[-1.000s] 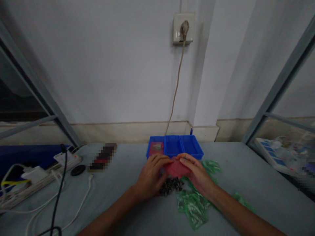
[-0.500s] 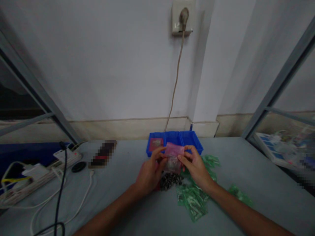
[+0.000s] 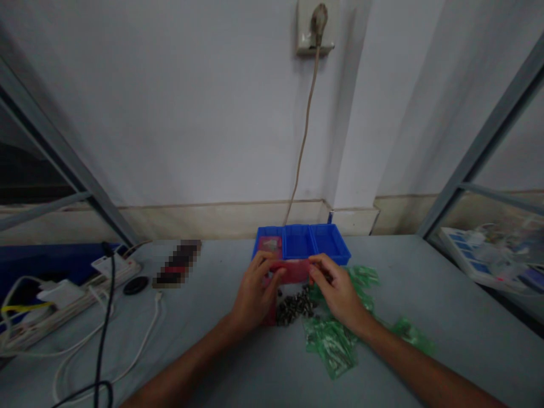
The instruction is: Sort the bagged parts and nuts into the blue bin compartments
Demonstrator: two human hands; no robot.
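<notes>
Between my hands I hold a pink plastic bag [image 3: 293,272], its body now a narrow strip. My left hand [image 3: 257,290] pinches its left side, and my right hand [image 3: 338,289] pinches its right end. Just below lies a pile of small dark metal parts [image 3: 294,307], with some red-pink plastic [image 3: 270,314] partly hidden by my left hand. Green plastic bags [image 3: 335,347] with small parts inside lie under and beside my right hand. Behind the hands stands a blue three-part tray [image 3: 299,242]; its left compartment holds another pink bag [image 3: 271,245].
To the left are a power strip [image 3: 72,306] with plugs, a black round disc [image 3: 136,285], a white cable [image 3: 148,334] and a blurred-out object [image 3: 178,263]. One more green bag [image 3: 411,334] lies beyond my right forearm. A white box with clutter [image 3: 480,255] stands far right.
The pink bag, earlier spread upright with clear contents showing, is now folded or tipped into a narrow band. Both hands still hold it, in nearly the same place.
</notes>
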